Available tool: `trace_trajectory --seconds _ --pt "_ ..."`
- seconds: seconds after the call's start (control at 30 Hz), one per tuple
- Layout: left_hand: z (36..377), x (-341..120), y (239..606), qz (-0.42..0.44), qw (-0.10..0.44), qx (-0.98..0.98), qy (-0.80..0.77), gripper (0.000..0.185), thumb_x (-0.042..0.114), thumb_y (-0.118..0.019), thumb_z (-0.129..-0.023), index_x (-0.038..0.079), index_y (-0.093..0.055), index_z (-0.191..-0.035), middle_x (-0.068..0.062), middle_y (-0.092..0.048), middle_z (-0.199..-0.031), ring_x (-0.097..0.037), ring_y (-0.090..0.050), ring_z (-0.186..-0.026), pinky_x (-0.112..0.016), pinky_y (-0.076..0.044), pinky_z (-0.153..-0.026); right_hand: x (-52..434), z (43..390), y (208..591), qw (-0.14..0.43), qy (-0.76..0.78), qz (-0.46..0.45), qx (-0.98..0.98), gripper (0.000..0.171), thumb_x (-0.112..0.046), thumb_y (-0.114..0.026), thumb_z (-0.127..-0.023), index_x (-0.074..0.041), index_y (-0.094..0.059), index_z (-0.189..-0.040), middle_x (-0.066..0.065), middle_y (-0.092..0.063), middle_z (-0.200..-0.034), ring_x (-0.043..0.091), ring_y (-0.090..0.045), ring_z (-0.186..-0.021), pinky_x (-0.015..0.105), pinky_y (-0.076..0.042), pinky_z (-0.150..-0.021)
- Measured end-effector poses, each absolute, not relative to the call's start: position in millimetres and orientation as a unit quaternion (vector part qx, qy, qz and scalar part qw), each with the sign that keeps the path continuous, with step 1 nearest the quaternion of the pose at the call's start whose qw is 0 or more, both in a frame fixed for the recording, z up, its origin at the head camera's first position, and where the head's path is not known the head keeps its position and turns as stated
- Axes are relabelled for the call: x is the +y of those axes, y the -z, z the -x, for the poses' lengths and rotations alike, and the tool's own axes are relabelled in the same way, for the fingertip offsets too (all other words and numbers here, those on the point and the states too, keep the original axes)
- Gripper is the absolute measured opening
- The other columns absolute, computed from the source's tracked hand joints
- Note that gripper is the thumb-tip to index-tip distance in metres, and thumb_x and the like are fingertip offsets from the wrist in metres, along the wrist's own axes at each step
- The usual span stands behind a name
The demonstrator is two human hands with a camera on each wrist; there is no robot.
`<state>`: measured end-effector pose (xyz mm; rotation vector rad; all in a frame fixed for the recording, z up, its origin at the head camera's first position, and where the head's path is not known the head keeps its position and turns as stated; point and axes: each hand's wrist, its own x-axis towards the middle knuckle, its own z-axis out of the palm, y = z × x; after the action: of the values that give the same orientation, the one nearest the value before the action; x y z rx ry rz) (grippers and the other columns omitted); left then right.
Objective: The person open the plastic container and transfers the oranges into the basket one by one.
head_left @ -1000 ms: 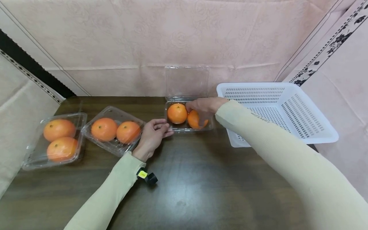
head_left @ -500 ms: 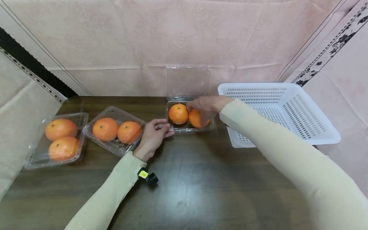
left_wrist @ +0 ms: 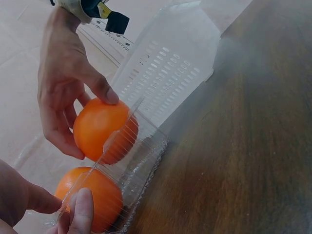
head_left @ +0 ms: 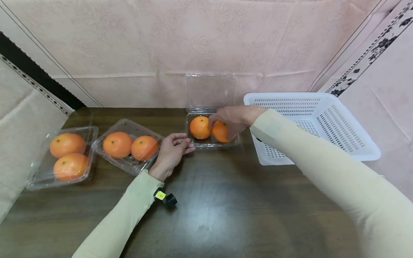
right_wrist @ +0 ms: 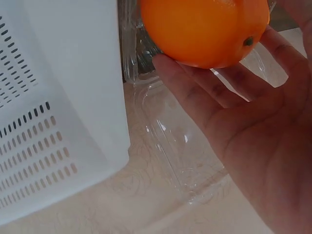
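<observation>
In the head view my right hand [head_left: 238, 117] holds an orange [head_left: 220, 132] from above, at the right side of a clear plastic clamshell box [head_left: 209, 146]. The left wrist view shows thumb and fingers around this orange [left_wrist: 100, 127], close over the box's wall. A second orange [head_left: 199, 127] sits in the left half of the box. The lid [head_left: 211, 91] stands up at the back. My left hand [head_left: 171, 154] pinches the box's front left edge between thumb and fingers; in its wrist view those fingertips [left_wrist: 82, 207] overlap the rim.
Left of the left hand lies a clear box [head_left: 127, 163] with two oranges, and farther left a closed-looking box [head_left: 42, 181] with two more. A white perforated basket [head_left: 358, 143] stands at the right, partly under the right forearm. A pink cloth [head_left: 206, 43] hangs behind the table [head_left: 206, 215].
The right hand's wrist has shifted slightly right and up, and more of its orange shows between the fingers. The left hand and the other boxes have stayed in place.
</observation>
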<state>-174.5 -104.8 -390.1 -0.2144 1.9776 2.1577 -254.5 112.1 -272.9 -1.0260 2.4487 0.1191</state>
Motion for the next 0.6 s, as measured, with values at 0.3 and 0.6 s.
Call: trace_trajectory --seconds 0.3,0.6 --pt "175 -105 388 0.081 0.112 0.677 -0.723 0.038 0.004 -0.053 -0.105 -0.004 -0.046 -0.141 -0.025 -0.056 -0.123 -0.012 -0.072 -0.086 -0.040 -0.061 -0.099 119 249 259 0.229 -0.029 0.361 0.904 0.063 -0.008 -0.084 -0.078 -0.027 -0.059 -0.132 0.003 -0.059 -0.135 0.027 -0.054 -0.115 0.040 -0.053 -0.101" --pt "172 -106 390 0.079 0.117 0.682 -0.718 0.038 0.006 -0.054 -0.105 -0.002 -0.046 -0.142 -0.023 -0.058 -0.123 -0.014 -0.072 -0.089 -0.041 -0.060 -0.100 129 244 249 0.242 -0.007 0.338 0.909 0.064 -0.012 -0.086 -0.078 -0.030 -0.056 -0.133 0.002 -0.058 -0.132 0.027 -0.056 -0.113 0.039 -0.054 -0.097"
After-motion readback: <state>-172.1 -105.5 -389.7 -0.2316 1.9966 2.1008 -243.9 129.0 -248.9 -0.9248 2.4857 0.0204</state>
